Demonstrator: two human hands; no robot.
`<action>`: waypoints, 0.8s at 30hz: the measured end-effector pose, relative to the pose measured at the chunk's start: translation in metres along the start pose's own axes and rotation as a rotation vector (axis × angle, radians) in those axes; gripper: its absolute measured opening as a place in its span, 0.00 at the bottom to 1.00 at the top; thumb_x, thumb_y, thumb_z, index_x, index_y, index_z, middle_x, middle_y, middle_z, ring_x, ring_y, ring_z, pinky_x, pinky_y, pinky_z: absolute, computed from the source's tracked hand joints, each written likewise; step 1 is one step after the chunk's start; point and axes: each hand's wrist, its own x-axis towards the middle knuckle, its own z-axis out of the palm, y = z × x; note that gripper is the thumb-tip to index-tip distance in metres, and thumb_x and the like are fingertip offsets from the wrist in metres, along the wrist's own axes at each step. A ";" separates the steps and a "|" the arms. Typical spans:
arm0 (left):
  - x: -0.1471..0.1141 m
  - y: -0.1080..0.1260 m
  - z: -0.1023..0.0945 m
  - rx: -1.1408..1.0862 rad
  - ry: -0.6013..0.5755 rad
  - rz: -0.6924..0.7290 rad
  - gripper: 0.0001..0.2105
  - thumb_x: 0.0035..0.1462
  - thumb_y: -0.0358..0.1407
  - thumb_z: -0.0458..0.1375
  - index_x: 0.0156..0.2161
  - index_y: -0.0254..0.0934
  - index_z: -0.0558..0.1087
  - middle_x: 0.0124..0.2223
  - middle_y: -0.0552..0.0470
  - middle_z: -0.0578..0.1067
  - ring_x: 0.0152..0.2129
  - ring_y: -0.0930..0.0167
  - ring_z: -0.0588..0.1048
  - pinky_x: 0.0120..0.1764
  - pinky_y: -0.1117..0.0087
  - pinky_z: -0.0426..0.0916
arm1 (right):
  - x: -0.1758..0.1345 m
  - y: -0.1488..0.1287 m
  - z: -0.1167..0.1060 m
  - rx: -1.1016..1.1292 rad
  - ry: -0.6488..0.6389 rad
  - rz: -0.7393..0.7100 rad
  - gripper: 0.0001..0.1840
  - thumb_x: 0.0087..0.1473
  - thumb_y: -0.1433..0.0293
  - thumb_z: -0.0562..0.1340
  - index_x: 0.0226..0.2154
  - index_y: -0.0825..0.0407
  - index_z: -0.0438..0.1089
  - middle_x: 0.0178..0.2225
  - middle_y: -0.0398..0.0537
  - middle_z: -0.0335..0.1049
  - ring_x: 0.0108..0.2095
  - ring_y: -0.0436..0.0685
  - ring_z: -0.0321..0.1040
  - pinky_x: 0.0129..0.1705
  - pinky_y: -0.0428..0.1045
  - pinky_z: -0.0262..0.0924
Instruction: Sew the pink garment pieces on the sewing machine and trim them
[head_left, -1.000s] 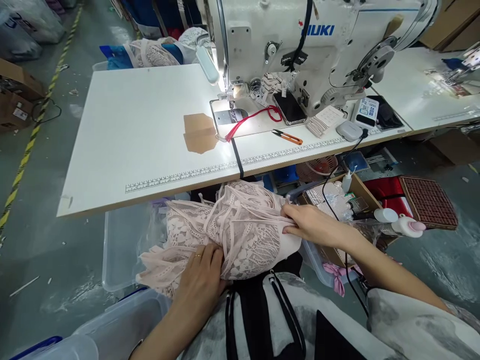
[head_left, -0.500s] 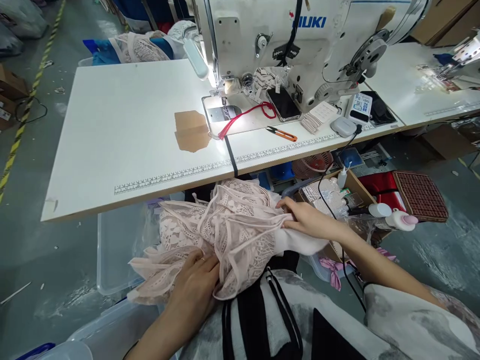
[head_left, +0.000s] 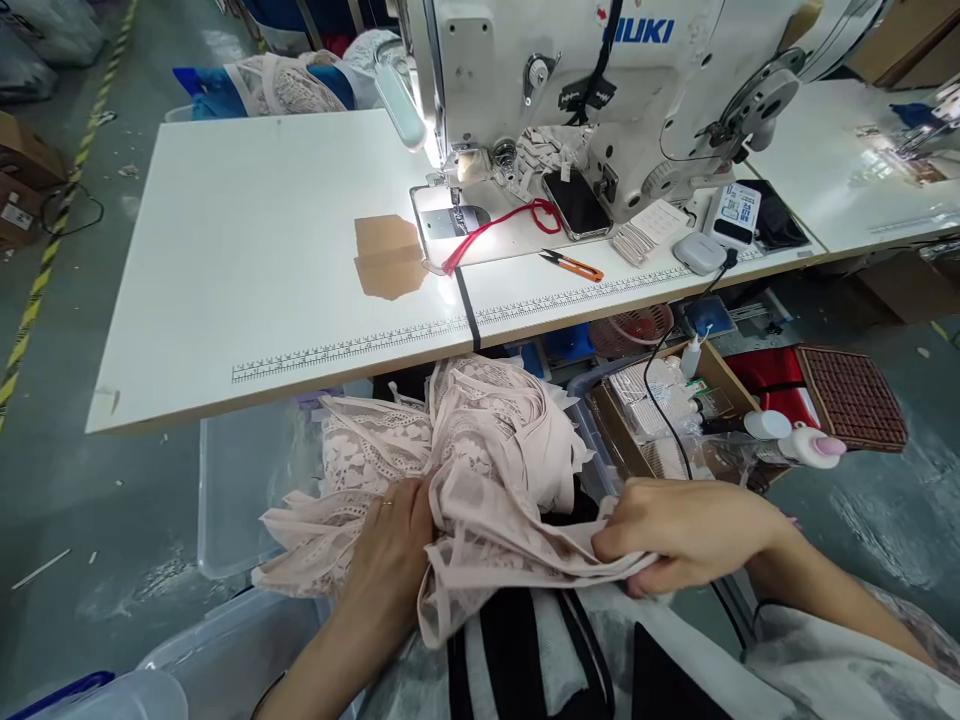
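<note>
Pink lace bundle | touching left hand | edge inside right hand

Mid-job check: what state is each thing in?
Right hand: closed on lace fabric
Left hand: on lace fabric, grip unclear
Lace fabric: bunched, one strip extending rightward
Machine light: on
Phone: screen dark
Red cord: looped at one end
Brown paper: flat, creased
Cardboard box: open, filled
Orange snips: lying, opening unclear

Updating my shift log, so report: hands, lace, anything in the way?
Right hand gripping pale lace fabric. Left hand on it, grip unclear. Fabric loosely bunched. White table just beyond; no blockage seen.
</note>
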 end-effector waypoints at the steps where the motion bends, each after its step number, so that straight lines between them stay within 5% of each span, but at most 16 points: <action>1: 0.000 0.001 -0.001 -0.015 -0.022 0.006 0.18 0.58 0.29 0.53 0.54 0.37 0.70 0.47 0.41 0.72 0.43 0.58 0.70 0.42 0.59 0.68 | -0.004 -0.004 -0.001 -0.053 0.003 0.026 0.05 0.60 0.69 0.60 0.38 0.52 0.70 0.25 0.42 0.69 0.24 0.51 0.61 0.27 0.47 0.46; 3: 0.001 0.003 0.000 -0.022 -0.042 0.030 0.16 0.57 0.27 0.54 0.49 0.41 0.74 0.47 0.42 0.72 0.45 0.58 0.69 0.45 0.58 0.67 | -0.007 -0.004 -0.006 -0.165 0.064 0.162 0.06 0.61 0.70 0.59 0.40 0.51 0.70 0.25 0.43 0.70 0.24 0.52 0.62 0.27 0.47 0.45; 8: 0.008 0.011 0.007 -0.128 -0.086 0.246 0.13 0.59 0.22 0.52 0.35 0.40 0.76 0.40 0.48 0.75 0.38 0.65 0.72 0.45 0.63 0.67 | 0.006 0.028 -0.021 -0.496 0.196 0.675 0.13 0.56 0.81 0.56 0.25 0.53 0.70 0.27 0.51 0.72 0.28 0.56 0.67 0.31 0.49 0.48; 12: 0.017 0.015 -0.001 -0.201 -0.204 0.340 0.14 0.61 0.23 0.51 0.41 0.42 0.76 0.43 0.51 0.78 0.36 0.68 0.75 0.40 0.69 0.69 | 0.007 0.037 -0.024 -0.317 0.199 0.443 0.16 0.53 0.83 0.53 0.26 0.54 0.72 0.33 0.51 0.73 0.35 0.57 0.69 0.37 0.49 0.57; 16: 0.013 0.007 -0.008 -0.338 -0.189 0.078 0.17 0.62 0.30 0.51 0.56 0.39 0.69 0.49 0.44 0.75 0.44 0.63 0.75 0.43 0.65 0.73 | -0.008 0.003 -0.015 -0.003 -0.005 0.157 0.19 0.61 0.77 0.49 0.27 0.52 0.71 0.29 0.48 0.72 0.32 0.55 0.67 0.36 0.49 0.59; 20: 0.004 -0.004 0.007 -0.245 0.004 -0.032 0.32 0.62 0.36 0.53 0.69 0.36 0.50 0.63 0.34 0.66 0.58 0.55 0.68 0.52 0.55 0.70 | -0.015 -0.032 0.001 -0.017 -0.009 0.128 0.19 0.66 0.75 0.47 0.32 0.50 0.71 0.31 0.51 0.73 0.32 0.57 0.69 0.35 0.50 0.59; 24: 0.009 -0.014 0.014 -0.087 -0.043 -0.029 0.38 0.64 0.35 0.49 0.72 0.36 0.33 0.68 0.32 0.58 0.64 0.52 0.60 0.59 0.47 0.61 | -0.021 -0.040 0.012 -0.103 0.064 0.139 0.19 0.69 0.73 0.47 0.33 0.49 0.69 0.29 0.47 0.70 0.29 0.56 0.67 0.35 0.50 0.58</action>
